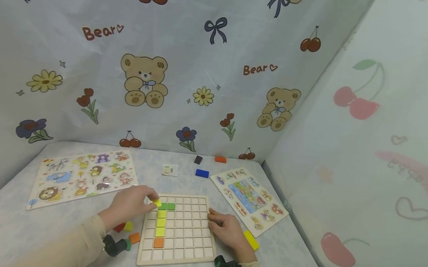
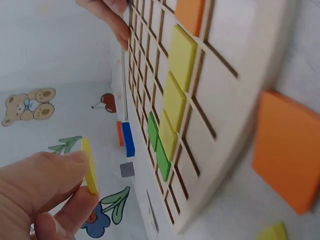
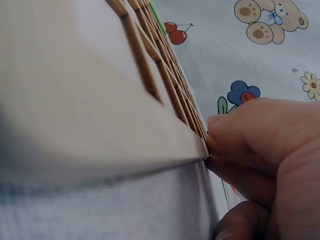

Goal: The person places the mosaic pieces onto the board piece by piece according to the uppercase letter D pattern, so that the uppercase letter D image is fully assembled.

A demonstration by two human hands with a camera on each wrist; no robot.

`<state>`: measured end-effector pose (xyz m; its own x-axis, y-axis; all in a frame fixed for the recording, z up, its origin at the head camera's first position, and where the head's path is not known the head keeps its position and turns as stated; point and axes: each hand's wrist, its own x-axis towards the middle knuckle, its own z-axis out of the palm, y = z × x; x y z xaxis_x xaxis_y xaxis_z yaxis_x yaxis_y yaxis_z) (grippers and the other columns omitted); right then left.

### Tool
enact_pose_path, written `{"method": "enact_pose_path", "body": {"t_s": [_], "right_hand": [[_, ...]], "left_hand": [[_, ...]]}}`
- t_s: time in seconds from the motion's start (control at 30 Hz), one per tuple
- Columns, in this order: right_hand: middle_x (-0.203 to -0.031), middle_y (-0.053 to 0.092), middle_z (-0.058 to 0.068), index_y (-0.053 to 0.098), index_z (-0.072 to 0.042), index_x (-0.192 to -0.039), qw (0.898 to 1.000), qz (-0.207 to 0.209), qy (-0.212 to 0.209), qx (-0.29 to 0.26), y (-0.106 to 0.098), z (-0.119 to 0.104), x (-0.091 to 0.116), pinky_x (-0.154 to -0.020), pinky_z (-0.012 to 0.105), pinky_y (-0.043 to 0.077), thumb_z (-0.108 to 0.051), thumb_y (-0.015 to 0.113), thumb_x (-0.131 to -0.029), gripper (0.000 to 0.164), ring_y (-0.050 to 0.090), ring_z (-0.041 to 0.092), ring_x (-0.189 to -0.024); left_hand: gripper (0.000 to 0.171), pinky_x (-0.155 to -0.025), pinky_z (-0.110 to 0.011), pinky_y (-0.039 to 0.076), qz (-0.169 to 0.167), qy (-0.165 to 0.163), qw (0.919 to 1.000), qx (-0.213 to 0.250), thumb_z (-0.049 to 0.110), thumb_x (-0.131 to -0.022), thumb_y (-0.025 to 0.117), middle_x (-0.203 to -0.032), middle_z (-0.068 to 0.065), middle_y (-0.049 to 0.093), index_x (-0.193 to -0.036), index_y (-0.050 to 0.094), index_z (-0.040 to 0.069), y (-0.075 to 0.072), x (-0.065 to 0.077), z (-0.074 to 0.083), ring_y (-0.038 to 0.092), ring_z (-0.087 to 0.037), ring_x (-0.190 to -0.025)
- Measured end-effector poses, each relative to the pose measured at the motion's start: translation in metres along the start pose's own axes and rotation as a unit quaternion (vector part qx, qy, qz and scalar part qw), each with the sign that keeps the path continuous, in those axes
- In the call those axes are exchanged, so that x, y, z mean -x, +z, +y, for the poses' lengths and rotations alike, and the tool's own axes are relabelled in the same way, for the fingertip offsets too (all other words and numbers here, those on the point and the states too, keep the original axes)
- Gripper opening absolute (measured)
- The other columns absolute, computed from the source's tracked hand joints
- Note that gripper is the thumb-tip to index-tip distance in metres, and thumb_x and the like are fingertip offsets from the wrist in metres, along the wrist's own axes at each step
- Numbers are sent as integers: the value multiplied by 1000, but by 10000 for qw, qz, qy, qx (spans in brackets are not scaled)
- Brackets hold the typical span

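Observation:
My left hand [image 1: 131,203] pinches a yellow square tile [image 2: 89,166] between thumb and fingers, over the upper left of a wooden grid board [image 1: 190,262]. At the board's right edge, my right hand [image 1: 228,230] grips the rim, with fingertips above and below it in the right wrist view. Set in the grid are two green tiles [image 1: 170,206] side by side, a column of yellow tiles [image 1: 160,222] and an orange tile [image 1: 158,242] under them. Left of the board lie a loose orange tile [image 1: 134,238], a yellow piece [image 1: 127,226], a red piece [image 1: 119,227] and a green piece [image 1: 128,244].
An animal puzzle board [image 1: 85,174] lies at the left, and a second picture puzzle [image 1: 248,197] at the right. Behind the grid are a small printed card [image 1: 170,170], a blue block [image 1: 202,173], a dark block [image 1: 198,159] and an orange block [image 1: 220,159]. A yellow block [image 1: 251,240] lies by the right wrist.

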<state>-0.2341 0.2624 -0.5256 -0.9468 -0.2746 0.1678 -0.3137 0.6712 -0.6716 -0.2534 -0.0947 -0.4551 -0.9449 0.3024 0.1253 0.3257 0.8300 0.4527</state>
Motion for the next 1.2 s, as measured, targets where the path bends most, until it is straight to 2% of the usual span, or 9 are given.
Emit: {"method": "enact_pose_path", "body": {"t_s": [0.17, 0.37, 0.7, 1.03, 1.2], "right_hand": [[-138, 66, 2, 74, -9, -124, 9999, -28, -148, 9, -1, -1, -1, -104, 49, 51, -24, 69, -98, 31, 63, 27, -128], [-138, 66, 5, 74, -8, -125, 9997, -42, -252, -26, 0, -2, -1, -103, 49, 51, -23, 68, -98, 32, 63, 29, -128], [-140, 65, 4, 73, -8, -126, 9997, -42, -210, -77, 1, 2, 1, -104, 50, 50, -25, 68, -99, 33, 61, 30, -130], [-139, 65, 2, 74, -8, -125, 9999, -21, -134, -71, 1, 1, 0, -105, 49, 50, -24, 69, -98, 32, 62, 28, -129], [-139, 66, 3, 74, -7, -124, 9999, -2, -100, -61, 0, -1, 1, -105, 50, 50, -24, 69, -97, 32, 63, 28, -129]], "left_hand": [[17, -79, -39, 55, -60, 176, 9998, 109, 30, -82, 87, -96, 14, 72, -95, 76, 30, 14, -21, 18, 70, -17, -97], [14, -76, -38, 54, -236, 290, 9993, 50, 30, -82, 87, -92, 15, 70, -89, 75, 30, 32, -37, 28, 65, -9, -88], [11, -71, -38, 49, -586, 476, 9971, 75, 29, -84, 84, -80, 16, 65, -82, 74, 28, 52, -51, 36, 56, -10, -74], [11, -68, -37, 50, -669, 602, 9959, 21, 23, -84, 84, -79, 14, 64, -84, 74, 26, 59, -57, 37, 56, -9, -72], [9, -67, -37, 50, -536, 607, 9967, -16, 22, -84, 83, -79, 15, 65, -83, 74, 26, 62, -61, 34, 56, -8, -71]]}}
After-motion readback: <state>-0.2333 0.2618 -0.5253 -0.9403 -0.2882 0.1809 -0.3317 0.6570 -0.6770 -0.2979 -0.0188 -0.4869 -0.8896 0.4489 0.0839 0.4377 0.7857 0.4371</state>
